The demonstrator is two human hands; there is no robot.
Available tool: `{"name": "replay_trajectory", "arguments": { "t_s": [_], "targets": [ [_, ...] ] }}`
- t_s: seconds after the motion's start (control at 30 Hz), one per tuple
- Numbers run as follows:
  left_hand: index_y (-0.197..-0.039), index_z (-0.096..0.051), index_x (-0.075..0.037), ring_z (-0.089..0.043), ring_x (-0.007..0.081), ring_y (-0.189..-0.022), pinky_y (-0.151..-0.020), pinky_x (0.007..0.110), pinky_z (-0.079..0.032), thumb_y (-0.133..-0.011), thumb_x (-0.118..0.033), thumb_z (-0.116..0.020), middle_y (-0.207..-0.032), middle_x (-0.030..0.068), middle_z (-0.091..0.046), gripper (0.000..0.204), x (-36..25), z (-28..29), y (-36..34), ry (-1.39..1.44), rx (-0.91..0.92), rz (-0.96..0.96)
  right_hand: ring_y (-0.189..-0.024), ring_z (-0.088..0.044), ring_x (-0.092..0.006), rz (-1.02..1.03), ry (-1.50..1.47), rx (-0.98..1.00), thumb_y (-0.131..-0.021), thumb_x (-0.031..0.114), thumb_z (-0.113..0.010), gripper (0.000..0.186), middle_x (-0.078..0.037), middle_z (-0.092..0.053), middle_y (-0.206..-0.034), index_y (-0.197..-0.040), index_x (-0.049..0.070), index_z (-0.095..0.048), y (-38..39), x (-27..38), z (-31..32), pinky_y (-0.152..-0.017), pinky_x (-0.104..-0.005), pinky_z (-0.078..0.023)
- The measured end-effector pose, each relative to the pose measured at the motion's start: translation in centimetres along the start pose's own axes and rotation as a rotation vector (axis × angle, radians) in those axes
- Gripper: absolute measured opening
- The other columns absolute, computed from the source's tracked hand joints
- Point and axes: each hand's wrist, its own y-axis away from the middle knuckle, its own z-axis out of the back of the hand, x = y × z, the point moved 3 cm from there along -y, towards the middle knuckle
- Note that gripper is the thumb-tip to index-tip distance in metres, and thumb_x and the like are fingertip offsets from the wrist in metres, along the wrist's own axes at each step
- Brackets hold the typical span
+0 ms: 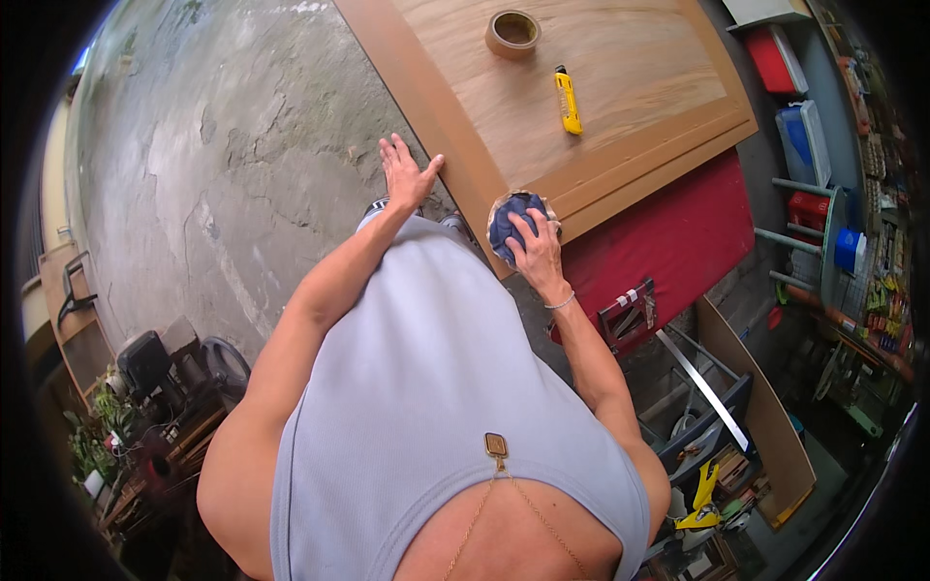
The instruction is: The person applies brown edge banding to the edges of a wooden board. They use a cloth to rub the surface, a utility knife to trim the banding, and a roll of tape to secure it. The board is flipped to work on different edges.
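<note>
My right hand grips a round, dark blue pad with a ragged cream rim, its fingers spread over the top. The pad sits on the near corner of a brown wooden panel with a raised frame. My left hand is open, fingers apart, with the thumb by the panel's left edge; whether it touches the wood I cannot tell. Farther up the panel lie a brown roll of tape and a yellow utility knife.
A red surface shows beneath the panel on the right. Beyond it stand a green metal rack and plastic boxes. Clutter with a cardboard-coloured board is at lower right. Plants and black objects crowd the left.
</note>
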Motion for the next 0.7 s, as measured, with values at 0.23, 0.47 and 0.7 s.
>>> {"name": "replay_trajectory", "arguments": {
  "t_s": [0.23,0.47,0.7],
  "targets": [
    [-0.149,-0.028,0.002,-0.047,0.0408,-0.130,-0.109,0.041,-0.037,-0.086,-0.053,-0.063,-0.137,0.0309,-0.049,0.090,-1.8,1.1,0.3,0.248,0.310,0.153,-0.096,-0.054,-0.0277,0.012,0.222,-0.146,-0.082,0.024,-0.069,0.025,-0.005,-0.058,-0.102,-0.106,0.020,-0.070,-5.6,0.8,-3.8,-0.083,-0.0437,-0.038],
    [-0.144,-0.040,-0.001,-0.057,0.0410,-0.118,-0.103,0.042,-0.042,-0.086,-0.048,-0.065,-0.124,0.0303,-0.060,0.078,0.8,-0.3,-2.0,0.208,0.242,0.066,-0.096,-0.054,-0.0264,-0.047,0.231,-0.226,-0.081,0.027,-0.070,0.017,-0.003,-0.062,-0.094,-0.096,0.020,-0.073,-8.6,1.7,-4.7,-0.084,-0.0447,-0.036],
    [-0.123,-0.059,0.005,-0.071,0.0204,-0.091,-0.070,0.029,-0.054,-0.090,-0.038,-0.067,-0.106,0.0157,-0.071,0.055,3.8,1.7,-11.0,0.659,0.178,0.264,-0.091,-0.054,-0.0234,-0.049,0.209,-0.143,-0.077,0.024,-0.075,0.015,0.000,-0.061,-0.090,-0.091,0.020,-0.072,0.0,0.2,-1.9,-0.082,-0.0409,-0.035]
  ]
}}
